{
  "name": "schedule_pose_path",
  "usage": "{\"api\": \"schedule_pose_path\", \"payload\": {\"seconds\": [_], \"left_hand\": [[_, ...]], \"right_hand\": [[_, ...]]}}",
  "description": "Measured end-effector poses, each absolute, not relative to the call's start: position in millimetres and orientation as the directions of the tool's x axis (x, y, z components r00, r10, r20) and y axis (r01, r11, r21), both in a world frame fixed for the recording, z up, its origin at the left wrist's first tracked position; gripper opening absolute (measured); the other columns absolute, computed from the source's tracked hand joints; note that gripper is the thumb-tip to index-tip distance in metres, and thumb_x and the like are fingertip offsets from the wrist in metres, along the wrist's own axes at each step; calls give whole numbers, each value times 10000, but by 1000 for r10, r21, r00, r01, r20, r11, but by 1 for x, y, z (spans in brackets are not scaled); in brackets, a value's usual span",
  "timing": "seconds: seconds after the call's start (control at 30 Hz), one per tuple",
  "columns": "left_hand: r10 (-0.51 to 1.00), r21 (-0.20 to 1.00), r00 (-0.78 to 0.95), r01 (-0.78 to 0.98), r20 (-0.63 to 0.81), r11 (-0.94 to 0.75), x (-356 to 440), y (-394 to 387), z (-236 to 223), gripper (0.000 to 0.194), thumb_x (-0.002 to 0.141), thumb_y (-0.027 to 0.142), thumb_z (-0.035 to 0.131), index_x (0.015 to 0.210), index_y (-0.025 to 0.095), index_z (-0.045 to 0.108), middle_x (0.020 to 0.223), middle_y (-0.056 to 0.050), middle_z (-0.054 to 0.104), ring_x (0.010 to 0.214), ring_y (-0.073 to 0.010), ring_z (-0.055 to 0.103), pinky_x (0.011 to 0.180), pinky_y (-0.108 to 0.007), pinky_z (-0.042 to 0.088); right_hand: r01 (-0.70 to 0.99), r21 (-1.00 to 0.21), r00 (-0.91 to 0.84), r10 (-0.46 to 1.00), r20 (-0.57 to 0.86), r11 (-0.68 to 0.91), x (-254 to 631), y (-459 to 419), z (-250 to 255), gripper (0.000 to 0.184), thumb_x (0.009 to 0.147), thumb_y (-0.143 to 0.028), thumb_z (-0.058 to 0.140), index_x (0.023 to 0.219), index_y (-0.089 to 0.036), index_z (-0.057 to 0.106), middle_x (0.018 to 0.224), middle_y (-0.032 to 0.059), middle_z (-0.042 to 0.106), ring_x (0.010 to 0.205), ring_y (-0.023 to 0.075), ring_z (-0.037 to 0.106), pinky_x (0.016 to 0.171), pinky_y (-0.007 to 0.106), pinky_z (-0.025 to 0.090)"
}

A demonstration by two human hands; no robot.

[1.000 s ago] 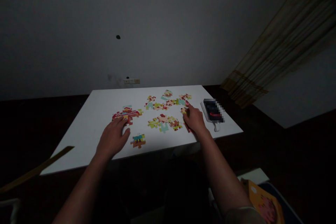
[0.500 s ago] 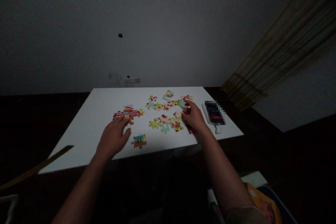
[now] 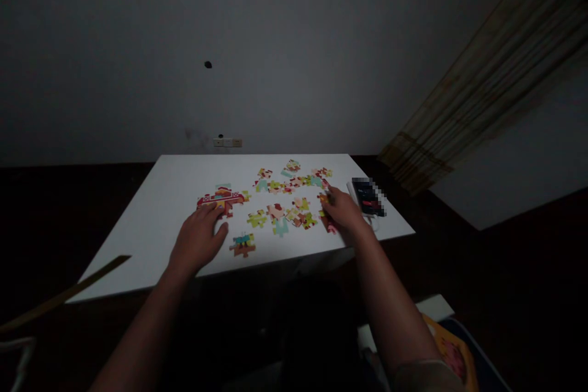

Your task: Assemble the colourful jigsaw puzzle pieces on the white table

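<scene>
Our left hand lies open, fingers resting on a red jigsaw cluster, its long axis running sideways across the white table. Near it sits an orange-and-teal cluster. Mid-table, loose pieces lie in separate, unjoined clumps. Our right hand touches pieces; any grip is hidden.

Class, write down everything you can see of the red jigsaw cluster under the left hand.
A flat cluster of joined jigsaw pieces lies on the white table, wider than it is deep. It looks like printed card: mostly red, with yellow, white and pale blue patches. The left hand rests its fingers on the cluster's near edge.
</scene>
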State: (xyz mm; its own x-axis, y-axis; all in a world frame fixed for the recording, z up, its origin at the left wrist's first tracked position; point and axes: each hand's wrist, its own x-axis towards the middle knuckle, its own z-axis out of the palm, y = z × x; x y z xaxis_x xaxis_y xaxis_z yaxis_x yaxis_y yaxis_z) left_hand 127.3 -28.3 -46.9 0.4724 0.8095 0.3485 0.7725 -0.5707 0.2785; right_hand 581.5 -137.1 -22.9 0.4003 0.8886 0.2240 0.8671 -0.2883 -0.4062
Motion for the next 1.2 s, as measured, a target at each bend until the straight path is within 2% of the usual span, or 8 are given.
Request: {"api": "schedule_pose_path", "payload": {"seconds": [0.13,0.27,0.33,0.5,0.67,0.87,1.07,1.2], "left_hand": [[803,286,478,762,356,-581,128,-31,-44,487,1045,399,535,1443,180,708,1588,-193,655,1486,-380,604,1266,-606,478],[803,294,475,759,361,-581,128,-31,-43,464,1041,390,550,1418,182,720,1563,-198,670,1459,-379,624,1255,-592,492],[807,301,468,761,360,-575,128,-30,-44,455,1036,384,555,1411,189,722,1557,-193,676,1458,-381,625,1253,-597,491],[803,305,470,754,367,-581,129,-30,-45,428,1026,366,564,1393,213,724,1559,-164,680,1462,-358,625,1259,-580,484],[812,306,467,762,351,-570,129,-34,-41,439,1028,345,570,1407,187,725,1590,-178,660,1486,-357,608,1280,-565,459],[831,350,439,761,343,-546,130,-42,-35,424,1007,292,599,1397,209,744,1578,-160,673,1469,-351,618,1270,-552,460],[851,362,409,778,329,-513,132,-47,-31,435,1001,261,599,1406,189,742,1588,-182,665,1486,-367,603,1281,-571,435],[848,368,411,772,333,-519,131,-47,-31,429,997,247,592,1394,189,742,1585,-180,667,1477,-367,607,1276,-573,441]], "right_hand": [[869,-389,412,883,226,-305,583,-125,-31,548,910,-295,772,1441,-180,704,1261,170,807,1217,333,755,1075,468,576],[779,-559,453,871,189,-283,586,-118,-35,626,849,-221,772,1465,-191,665,1179,91,814,1021,252,787,968,409,622],[760,-595,461,862,210,-261,586,-117,-35,673,838,-221,770,1495,-180,635,1247,104,800,1032,240,784,954,389,624],[840,-438,467,839,279,-321,588,-122,-35,643,836,-322,848,1430,-130,694,1311,222,778,1207,340,746,1081,493,567],[800,-526,454,863,219,-287,590,-121,-39,447,857,-290,811,1288,-182,756,1200,152,822,1156,315,777,1072,472,573],[778,-587,419,882,216,-225,583,-116,-42,491,888,-286,708,1369,-186,715,1180,106,833,1115,274,797,1024,426,611],[846,-348,489,846,210,-403,575,-112,-35,438,856,-557,804,1032,-157,824,1145,238,808,1273,439,708,1170,602,490],[819,-341,540,821,184,-462,570,-102,-31,375,843,-526,799,995,-185,833,1046,200,810,1189,415,742,1117,604,518]]}}
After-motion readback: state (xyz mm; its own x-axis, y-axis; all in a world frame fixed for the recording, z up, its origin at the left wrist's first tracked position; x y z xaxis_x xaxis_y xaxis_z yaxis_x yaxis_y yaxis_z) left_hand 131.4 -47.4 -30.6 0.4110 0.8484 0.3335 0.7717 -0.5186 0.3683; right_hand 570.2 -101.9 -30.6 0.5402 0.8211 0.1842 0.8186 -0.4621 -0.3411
